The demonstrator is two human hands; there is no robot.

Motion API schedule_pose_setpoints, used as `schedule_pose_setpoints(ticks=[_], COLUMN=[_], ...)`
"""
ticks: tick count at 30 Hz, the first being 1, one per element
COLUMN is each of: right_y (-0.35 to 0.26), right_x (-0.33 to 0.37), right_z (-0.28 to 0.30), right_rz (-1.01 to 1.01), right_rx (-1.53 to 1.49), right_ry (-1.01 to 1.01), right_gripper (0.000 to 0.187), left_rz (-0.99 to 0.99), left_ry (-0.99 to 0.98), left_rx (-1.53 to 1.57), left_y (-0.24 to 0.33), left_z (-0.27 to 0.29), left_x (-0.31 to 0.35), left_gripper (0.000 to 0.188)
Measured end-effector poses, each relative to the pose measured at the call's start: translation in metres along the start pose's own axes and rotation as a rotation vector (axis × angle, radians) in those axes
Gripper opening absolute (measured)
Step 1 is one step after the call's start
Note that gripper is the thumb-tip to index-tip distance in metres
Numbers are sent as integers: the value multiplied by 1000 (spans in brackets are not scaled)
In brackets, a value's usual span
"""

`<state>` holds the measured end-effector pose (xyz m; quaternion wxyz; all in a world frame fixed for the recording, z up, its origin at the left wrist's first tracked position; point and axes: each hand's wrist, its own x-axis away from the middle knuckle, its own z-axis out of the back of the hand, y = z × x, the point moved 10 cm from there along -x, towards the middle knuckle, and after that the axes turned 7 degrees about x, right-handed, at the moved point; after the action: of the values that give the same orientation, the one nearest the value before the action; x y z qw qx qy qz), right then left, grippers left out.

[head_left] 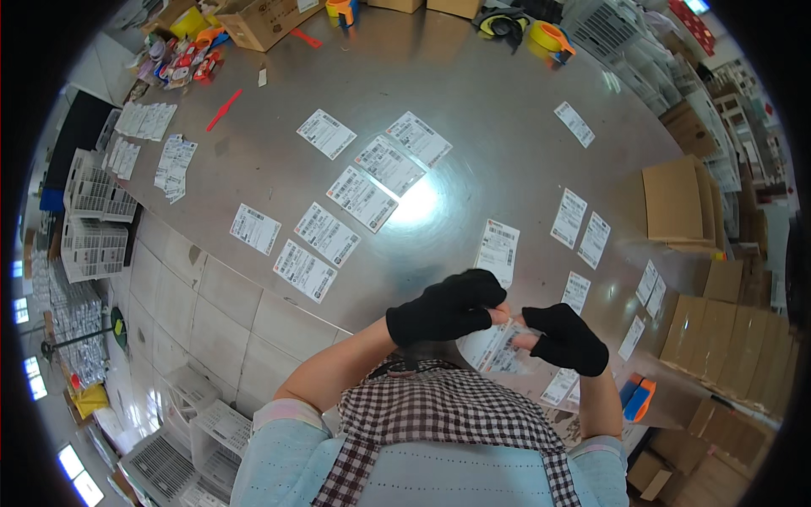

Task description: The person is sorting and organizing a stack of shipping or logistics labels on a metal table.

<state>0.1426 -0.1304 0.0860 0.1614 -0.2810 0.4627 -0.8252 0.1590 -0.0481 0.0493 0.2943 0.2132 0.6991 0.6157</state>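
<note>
Both my hands wear black fingerless gloves and come together close to my checked apron. Between them is a white printed label sheet (483, 345), partly hidden by the fingers. My left hand (449, 309) pinches at its top edge, thumb against fingertips. My right hand (564, 338) is closed at the sheet's right side, with a fingertip and thumb on it. Just beyond my left hand lies a printed label (497, 245) on the metal table (481, 93). Another label (576, 291) rests beyond my right hand.
Several labels (363, 198) are spread left of centre, with label stacks (176, 165) at the far left. Cardboard pieces (672, 200) stand at the right edge. An orange-and-blue tape dispenser (638, 397) sits near my right forearm. White plastic crates (95, 249) stand beyond the left edge.
</note>
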Motion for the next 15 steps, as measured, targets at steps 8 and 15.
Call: schedule_pose_setpoints(ticks=[8,15], right_y=[68,133], right_x=[-44,-204], right_z=[59,91], right_rz=[-173,-260], right_rx=[297,-72], right_ry=[-85,116], right_gripper=[25,21], left_rz=[238,46], left_ry=[765,590], left_rx=[-319,-310], left_y=[-49,-48], left_z=[127,97], left_x=[53,37], left_gripper=[19,18])
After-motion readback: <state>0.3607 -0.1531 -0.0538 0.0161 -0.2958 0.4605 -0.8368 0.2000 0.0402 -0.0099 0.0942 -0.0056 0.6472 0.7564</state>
